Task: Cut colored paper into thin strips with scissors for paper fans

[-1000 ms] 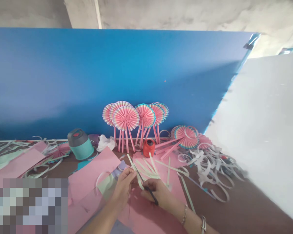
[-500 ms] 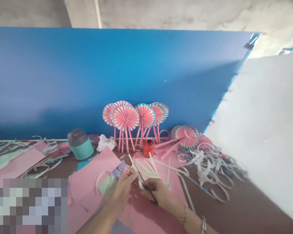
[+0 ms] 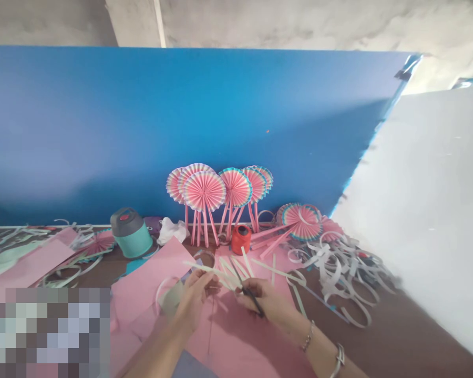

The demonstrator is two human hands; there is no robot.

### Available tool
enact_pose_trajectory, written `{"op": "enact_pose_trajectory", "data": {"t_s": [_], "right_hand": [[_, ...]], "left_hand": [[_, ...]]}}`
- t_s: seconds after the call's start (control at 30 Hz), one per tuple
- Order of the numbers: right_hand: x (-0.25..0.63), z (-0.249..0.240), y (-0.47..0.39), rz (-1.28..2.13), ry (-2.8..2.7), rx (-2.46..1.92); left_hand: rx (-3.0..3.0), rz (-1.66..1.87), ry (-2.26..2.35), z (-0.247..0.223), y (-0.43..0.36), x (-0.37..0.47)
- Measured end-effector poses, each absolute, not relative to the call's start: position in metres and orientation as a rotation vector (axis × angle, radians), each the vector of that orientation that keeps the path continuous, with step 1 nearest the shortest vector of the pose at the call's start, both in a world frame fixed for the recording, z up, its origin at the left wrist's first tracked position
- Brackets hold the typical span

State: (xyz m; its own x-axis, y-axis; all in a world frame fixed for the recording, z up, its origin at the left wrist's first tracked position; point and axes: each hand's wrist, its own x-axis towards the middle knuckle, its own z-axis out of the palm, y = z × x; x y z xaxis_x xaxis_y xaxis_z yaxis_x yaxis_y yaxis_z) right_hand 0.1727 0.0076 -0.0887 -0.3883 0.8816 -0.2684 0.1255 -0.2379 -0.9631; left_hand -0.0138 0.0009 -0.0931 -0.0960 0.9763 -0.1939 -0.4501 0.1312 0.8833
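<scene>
at the lower centre of the frame, the left hand (image 3: 197, 289) pinches a pale strip (image 3: 199, 266), probably to steady it, and the right hand (image 3: 268, 297) grips dark scissors (image 3: 254, 302) angled up and leftward, seemingly to face the strip; whether they touch it is unclear. pink paper (image 3: 244, 336) lies beneath the hands. at the centre, pleated fans (image 3: 205, 191) stand by the blue board (image 3: 205, 105), perhaps propped by it.

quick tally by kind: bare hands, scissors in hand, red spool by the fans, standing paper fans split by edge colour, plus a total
Hands: 2 (left hand, right hand)
Scissors: 1
Red spool: 1
Standing pale-edged fans: 3 visible, overlapping
Standing blue-edged fans: 3 visible, overlapping
Total: 10
</scene>
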Motion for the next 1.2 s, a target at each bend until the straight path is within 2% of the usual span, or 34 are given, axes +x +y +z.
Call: {"op": "enact_pose_trajectory", "data": {"t_s": [0.17,0.37,0.87,1.2], "right_hand": [[0.180,-0.077,0.008,1.758,-1.519,-1.189],[0.181,-0.084,0.010,1.729,-1.575,-1.199],[0.192,-0.093,0.017,1.607,-1.740,-1.211],[0.194,-0.091,0.018,1.739,-1.707,-1.251]], "left_hand": [[0.686,1.484,0.945,-0.092,0.005,-0.020],[0.693,1.448,0.861,-0.090,0.003,-0.019],[0.968,1.174,1.197,-0.081,0.003,-0.022],[1.074,0.944,1.099,-0.086,0.003,-0.026]]}}
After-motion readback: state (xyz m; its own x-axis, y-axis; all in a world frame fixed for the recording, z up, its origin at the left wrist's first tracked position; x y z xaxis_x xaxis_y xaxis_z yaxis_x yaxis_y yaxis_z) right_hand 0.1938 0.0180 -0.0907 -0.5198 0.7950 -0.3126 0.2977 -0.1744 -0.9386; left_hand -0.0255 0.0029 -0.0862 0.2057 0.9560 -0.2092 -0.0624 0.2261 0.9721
